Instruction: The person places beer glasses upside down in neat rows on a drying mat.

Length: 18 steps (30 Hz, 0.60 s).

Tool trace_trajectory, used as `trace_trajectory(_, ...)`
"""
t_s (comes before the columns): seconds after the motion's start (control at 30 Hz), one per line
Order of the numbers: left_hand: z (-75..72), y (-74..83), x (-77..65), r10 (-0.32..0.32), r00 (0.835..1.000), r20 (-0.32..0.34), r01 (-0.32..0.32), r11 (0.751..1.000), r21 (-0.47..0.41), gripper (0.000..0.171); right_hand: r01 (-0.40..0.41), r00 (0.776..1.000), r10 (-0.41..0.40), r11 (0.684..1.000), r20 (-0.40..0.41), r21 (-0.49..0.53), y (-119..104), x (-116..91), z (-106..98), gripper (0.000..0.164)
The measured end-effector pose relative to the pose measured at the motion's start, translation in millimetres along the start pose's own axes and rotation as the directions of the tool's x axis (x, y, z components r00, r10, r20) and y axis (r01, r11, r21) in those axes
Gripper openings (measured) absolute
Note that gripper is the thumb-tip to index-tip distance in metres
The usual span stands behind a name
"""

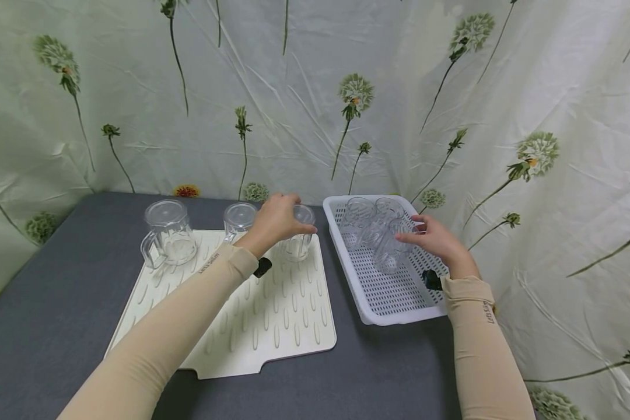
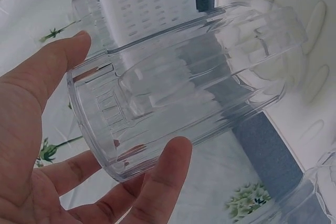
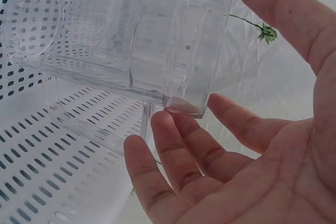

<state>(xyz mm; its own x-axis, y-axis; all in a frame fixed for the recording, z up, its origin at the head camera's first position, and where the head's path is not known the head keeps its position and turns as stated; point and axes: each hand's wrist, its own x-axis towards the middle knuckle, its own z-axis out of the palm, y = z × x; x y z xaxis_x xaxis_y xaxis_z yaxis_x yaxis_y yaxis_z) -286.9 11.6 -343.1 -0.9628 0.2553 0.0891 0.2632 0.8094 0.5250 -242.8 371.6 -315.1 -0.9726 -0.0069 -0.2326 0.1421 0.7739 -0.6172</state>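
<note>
My left hand (image 1: 277,223) holds a clear, faceted drinking glass (image 1: 296,249) near its upper end. The glass stands upside down on the right part of a cream ridged drying mat (image 1: 289,332). In the left wrist view, the thumb and fingers lie on opposite sides of that glass (image 2: 173,87). Over a white perforated basket (image 1: 354,286), my right hand (image 1: 441,242) grips the end of another clear drinking glass (image 1: 388,256), which leans inside. In the right wrist view, the thumb and fingertips meet the end of this glass (image 3: 121,30). Its far end points into the basket.
A glass mug (image 1: 169,233) with a handle stands upside down at the mat's left rear. Another upturned glass (image 1: 238,217) is beside my left hand, partly hidden. More clear glasses (image 1: 358,216) sit at the basket's rear. A floral curtain (image 1: 304,116) hangs behind the dark table (image 1: 47,297).
</note>
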Motion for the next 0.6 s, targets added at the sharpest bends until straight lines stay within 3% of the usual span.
trace_trajectory(0.6, -2.5, -0.9, -1.6, 0.005, 1.0, 0.004, -0.004, 1.0, -0.02, 0.084, 0.0, 1.0, 0.0, 0.999, 0.021, -0.039, -3.1, 3.3, 2.7, 0.093)
